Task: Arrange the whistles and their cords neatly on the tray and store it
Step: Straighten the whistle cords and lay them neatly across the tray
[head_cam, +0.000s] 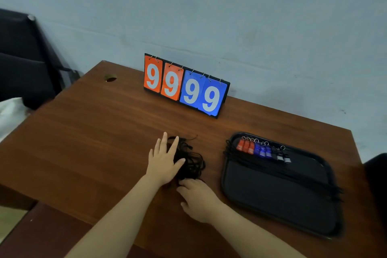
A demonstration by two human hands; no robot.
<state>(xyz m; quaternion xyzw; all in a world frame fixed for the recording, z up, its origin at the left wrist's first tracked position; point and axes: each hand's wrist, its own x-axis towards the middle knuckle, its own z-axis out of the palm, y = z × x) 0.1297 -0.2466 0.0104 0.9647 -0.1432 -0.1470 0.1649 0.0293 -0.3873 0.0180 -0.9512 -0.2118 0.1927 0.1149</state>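
Fingers of my right hand [198, 200] curl at the near edge of a tangled heap of thin black cords [193, 162]; whether they pinch a strand, I cannot tell. My left hand [163, 161] lies flat on the heap, fingers spread. Rightward waits the black oblong plastic tray [272, 195], red, blue and black whistles [262, 150] rowed along its far rim, nearer the right hand.

There's the left hand [162, 161] flat on the tangled cords [193, 162], right hand [198, 199] touching their near edge, whistles [262, 151] lined along the far end of the tray [272, 195].
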